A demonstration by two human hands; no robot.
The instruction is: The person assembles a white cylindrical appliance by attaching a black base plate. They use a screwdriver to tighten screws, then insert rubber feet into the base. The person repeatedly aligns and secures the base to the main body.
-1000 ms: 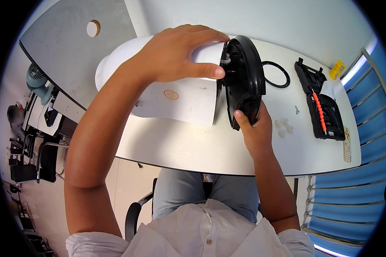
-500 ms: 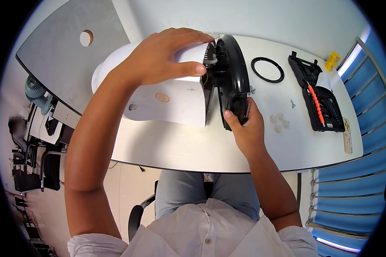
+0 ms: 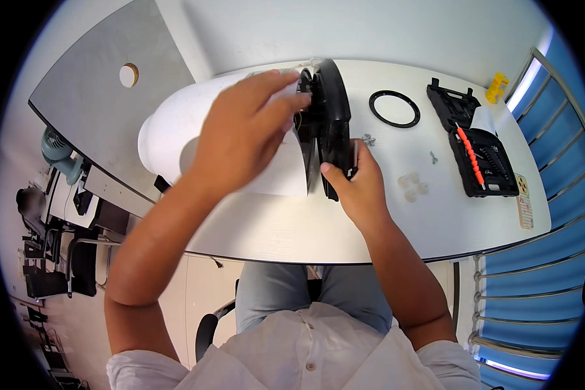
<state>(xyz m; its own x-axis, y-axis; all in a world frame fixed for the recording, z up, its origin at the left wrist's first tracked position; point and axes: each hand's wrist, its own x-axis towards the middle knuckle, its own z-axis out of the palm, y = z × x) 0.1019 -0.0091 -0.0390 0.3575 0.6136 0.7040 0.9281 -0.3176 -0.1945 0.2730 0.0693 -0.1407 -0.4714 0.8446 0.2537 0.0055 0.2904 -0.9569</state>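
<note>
A large white rounded appliance housing [image 3: 188, 107] lies on its side on the white table. At its right end stands a thick black round base [image 3: 335, 104], tilted on edge, with a gap between the two parts. My right hand [image 3: 364, 195] grips the lower edge of the base, thumb on the near side. Above the housing's open end is my left hand [image 3: 244, 133], its fingers stretched toward the gap and slightly blurred. It holds nothing that I can see. Dark inner parts show in the gap, partly hidden by my fingers.
Right of the base lie a black ring [image 3: 395, 108], small screws [image 3: 368, 140] and several translucent round pads [image 3: 411, 185]. Farther right are an open black tool case [image 3: 478, 159] with an orange flexible shaft, a remote control [image 3: 524, 207] and a yellow object [image 3: 497, 88]. Metal railing borders the right.
My left hand has lifted off the housing's top and come nearer, fingers now at the gap. The housing has turned a little, and the base has shifted left with my right hand still on it.
</note>
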